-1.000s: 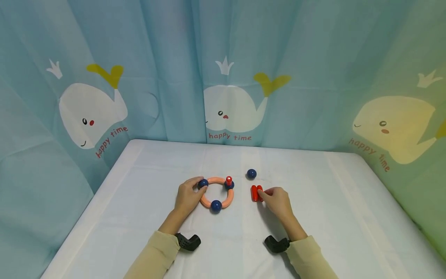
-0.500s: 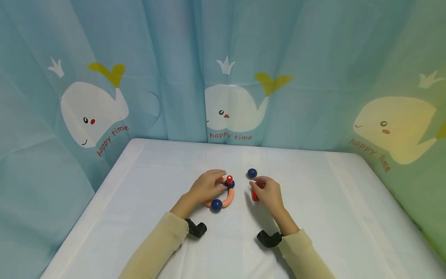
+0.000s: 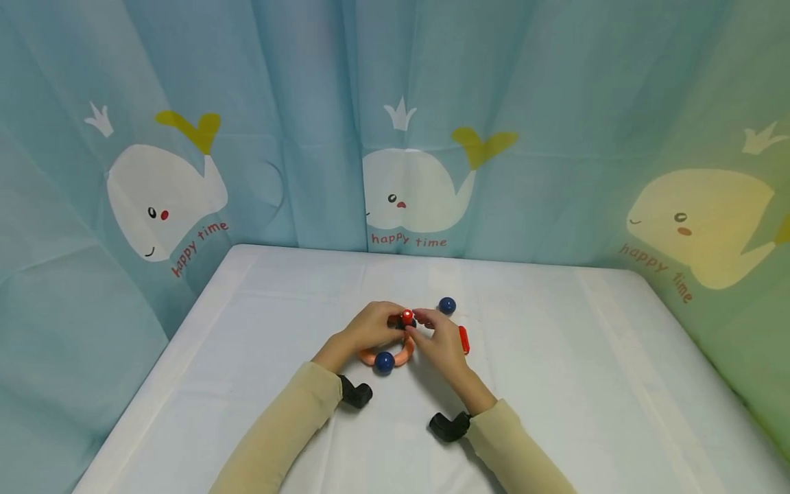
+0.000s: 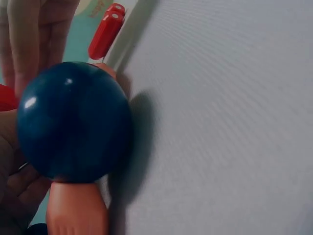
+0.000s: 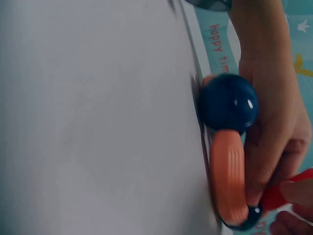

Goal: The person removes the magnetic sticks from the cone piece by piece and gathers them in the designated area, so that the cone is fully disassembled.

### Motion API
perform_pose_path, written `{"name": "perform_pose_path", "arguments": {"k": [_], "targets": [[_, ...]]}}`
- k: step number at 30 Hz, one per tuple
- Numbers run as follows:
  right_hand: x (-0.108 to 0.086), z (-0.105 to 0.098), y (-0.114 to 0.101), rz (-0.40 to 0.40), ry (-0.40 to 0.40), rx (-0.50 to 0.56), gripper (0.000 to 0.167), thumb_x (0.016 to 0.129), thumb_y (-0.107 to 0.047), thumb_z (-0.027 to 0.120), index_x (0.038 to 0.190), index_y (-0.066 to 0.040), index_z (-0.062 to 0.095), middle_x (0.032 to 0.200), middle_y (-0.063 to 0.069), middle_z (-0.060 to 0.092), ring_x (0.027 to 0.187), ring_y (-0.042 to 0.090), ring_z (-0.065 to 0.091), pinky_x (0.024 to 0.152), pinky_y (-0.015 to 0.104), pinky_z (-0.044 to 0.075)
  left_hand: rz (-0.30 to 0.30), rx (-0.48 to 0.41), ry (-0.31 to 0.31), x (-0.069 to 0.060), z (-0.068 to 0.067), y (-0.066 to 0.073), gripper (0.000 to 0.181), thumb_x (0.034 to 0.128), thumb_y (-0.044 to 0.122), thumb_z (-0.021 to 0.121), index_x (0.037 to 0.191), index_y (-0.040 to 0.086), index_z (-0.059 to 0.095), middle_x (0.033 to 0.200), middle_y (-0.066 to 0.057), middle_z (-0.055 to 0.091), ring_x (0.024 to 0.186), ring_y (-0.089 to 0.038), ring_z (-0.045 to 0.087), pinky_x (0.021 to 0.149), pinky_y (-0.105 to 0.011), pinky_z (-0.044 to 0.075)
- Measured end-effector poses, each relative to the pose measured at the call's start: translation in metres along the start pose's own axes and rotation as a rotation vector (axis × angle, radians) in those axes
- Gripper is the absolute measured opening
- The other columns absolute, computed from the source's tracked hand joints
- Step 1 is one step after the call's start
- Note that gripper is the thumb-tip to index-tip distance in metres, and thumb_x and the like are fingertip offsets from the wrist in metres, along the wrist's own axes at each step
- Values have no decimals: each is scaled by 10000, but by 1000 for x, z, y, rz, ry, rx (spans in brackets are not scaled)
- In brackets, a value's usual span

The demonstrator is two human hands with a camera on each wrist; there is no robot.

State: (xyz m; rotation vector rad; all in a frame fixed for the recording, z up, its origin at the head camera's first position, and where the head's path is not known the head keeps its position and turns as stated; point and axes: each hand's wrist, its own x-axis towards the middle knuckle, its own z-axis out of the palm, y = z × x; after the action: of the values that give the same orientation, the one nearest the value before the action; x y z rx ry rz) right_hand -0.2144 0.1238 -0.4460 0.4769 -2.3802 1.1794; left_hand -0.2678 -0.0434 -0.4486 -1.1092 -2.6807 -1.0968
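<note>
The red rod (image 5: 274, 197) stuck up from a blue ball (image 5: 253, 217) between 2 hands: the left hand (image 3: 372, 325) pinched the ball; the right hand (image 3: 441, 342), opposite, touched the rod, its grip impossible to tell.

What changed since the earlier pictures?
The left hand released the left of the orange ring and moved right to the blue ball bearing a red stick. The right hand left the loose red sticks and moved left to that same stick. The ring and loose blue ball stayed put.
</note>
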Motion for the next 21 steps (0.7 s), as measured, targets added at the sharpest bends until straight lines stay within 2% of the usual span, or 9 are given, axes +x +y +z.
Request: {"name": "perform_pose_path", "arguments": {"k": [3,7,14,17,21], "targets": [[3,6,1,-53,17,42,260,744,11,741,990,35,661,946,140,658,867,269,620,758,369,519,20,26,-2,2,1,-3,186,798,162,717,973,104,692,894,41,655,770,-56,547,719,-203,453],[4,10,-1,-93,38,48,219,745,13,739,952,28,668,921,129,664,855,263,625,749,371,522,6,38,-1,3,1,-3,158,802,142,710,951,92,697,862,31,655,734,-58,537,687,-203,452],[4,12,1,-157,69,8,207,722,1,756,909,13,669,874,111,666,809,253,628,724,385,522,-20,53,7,3,0,0,213,788,98,710,1000,78,702,908,3,669,778,-75,561,723,-220,463],[0,13,4,-179,116,16,215,709,16,760,905,19,671,849,108,665,792,254,628,708,400,521,-18,48,6,3,1,1,245,783,77,703,1027,65,697,949,-14,673,823,-88,578,761,-226,467],[-6,13,8,-166,178,40,234,692,31,769,908,25,677,830,101,667,786,245,630,705,395,522,-6,28,-10,4,3,4,251,788,82,703,1037,50,694,955,-19,673,833,-98,583,766,-217,465]]}}
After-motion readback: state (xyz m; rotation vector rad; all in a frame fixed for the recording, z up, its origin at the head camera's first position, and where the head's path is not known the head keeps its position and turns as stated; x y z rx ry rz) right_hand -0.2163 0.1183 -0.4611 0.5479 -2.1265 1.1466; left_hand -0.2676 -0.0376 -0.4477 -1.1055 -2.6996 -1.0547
